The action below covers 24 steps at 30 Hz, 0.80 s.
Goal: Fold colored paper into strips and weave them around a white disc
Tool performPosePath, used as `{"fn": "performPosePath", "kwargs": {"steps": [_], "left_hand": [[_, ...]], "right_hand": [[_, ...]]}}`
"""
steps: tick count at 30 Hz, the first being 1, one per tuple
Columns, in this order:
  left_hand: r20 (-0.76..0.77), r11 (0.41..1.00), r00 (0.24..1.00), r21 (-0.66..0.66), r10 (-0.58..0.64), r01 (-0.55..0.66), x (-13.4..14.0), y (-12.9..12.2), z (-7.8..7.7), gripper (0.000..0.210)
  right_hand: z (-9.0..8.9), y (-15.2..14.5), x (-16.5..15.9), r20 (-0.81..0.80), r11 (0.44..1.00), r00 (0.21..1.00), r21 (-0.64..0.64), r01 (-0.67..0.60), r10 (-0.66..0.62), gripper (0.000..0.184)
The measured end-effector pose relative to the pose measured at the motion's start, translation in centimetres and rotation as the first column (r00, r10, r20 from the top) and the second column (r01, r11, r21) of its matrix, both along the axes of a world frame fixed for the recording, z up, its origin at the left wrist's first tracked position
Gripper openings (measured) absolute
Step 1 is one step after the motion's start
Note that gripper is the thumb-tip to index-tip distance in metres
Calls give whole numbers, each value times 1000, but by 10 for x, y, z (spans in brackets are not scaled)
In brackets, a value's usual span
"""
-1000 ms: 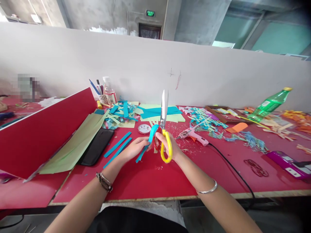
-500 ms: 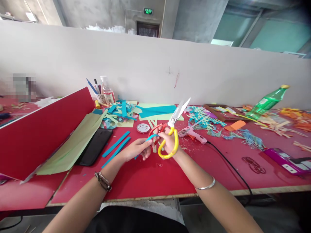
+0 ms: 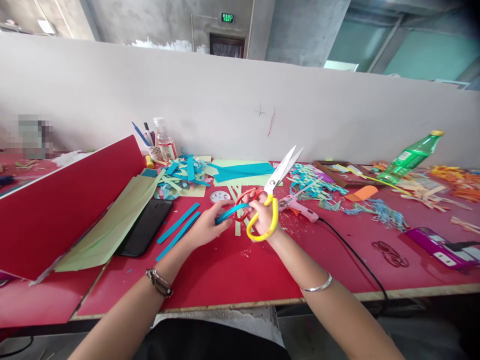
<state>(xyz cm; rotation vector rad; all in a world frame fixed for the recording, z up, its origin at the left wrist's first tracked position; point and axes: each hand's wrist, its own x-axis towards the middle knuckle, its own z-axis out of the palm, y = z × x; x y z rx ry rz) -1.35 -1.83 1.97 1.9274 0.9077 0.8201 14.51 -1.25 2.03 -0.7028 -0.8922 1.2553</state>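
Observation:
My left hand [image 3: 206,224] closes its thumb and fingers round a blue paper strip [image 3: 231,212]. The other end of this strip is pinched by my right hand [image 3: 263,212]. That hand also carries a pair of scissors [image 3: 278,176], one handle yellow and one red, the blades pointing up and away and slightly parted. Pale green paper strips [image 3: 237,228] lie on the table beneath my hands. Left of my left hand rest two more blue strips [image 3: 179,223]. A pink glue gun [image 3: 300,210] lies just right of my right hand.
A black phone [image 3: 148,227] and pale green sheets [image 3: 112,215] lie at the left by a red board [image 3: 71,200]. Paper scraps [image 3: 183,172] lie at the back. A green bottle [image 3: 412,157] leans at the right, near a purple power strip [image 3: 442,247].
The blue strip now stretches straighter between my hands. My left hand has turned, its fingers now on the strip from above. The scissors have tilted slightly to the right and their blades show wider apart.

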Motion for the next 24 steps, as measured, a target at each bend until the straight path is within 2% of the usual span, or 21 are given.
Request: {"fn": "performPosePath", "kwargs": {"steps": [3, 6, 9, 12, 17, 19, 24], "left_hand": [[-208, 963, 977, 268, 55, 2, -3, 2, -3, 35], [-256, 955, 965, 296, 47, 32, -5, 5, -6, 26], [-142, 985, 990, 172, -9, 33, -5, 6, -7, 24], [45, 998, 998, -38, -53, 55, -3, 5, -4, 25], [127, 931, 977, -306, -169, 201, -2, 3, 2, 32], [153, 900, 968, -362, -198, 241, -2, 2, 3, 33], [192, 887, 957, -372, -216, 274, -3, 1, 6, 29]], "right_hand": [[2, 0, 1, -8, 1000, 1000, 3, 4, -4, 20], [3, -1, 2, -37, 1000, 999, 19, -11, 12, 18], [4, -2, 1, -60, 998, 998, 51, -25, 28, 16], [7, -5, 1, -45, 994, 997, 92, -56, 61, 14], [12, -11, -1, -6, 990, 994, 99, -104, 105, 20], [12, -12, -2, -3, 990, 993, 83, -115, 115, 23], [13, -11, -3, 23, 993, 995, 60, -99, 98, 23]]}}
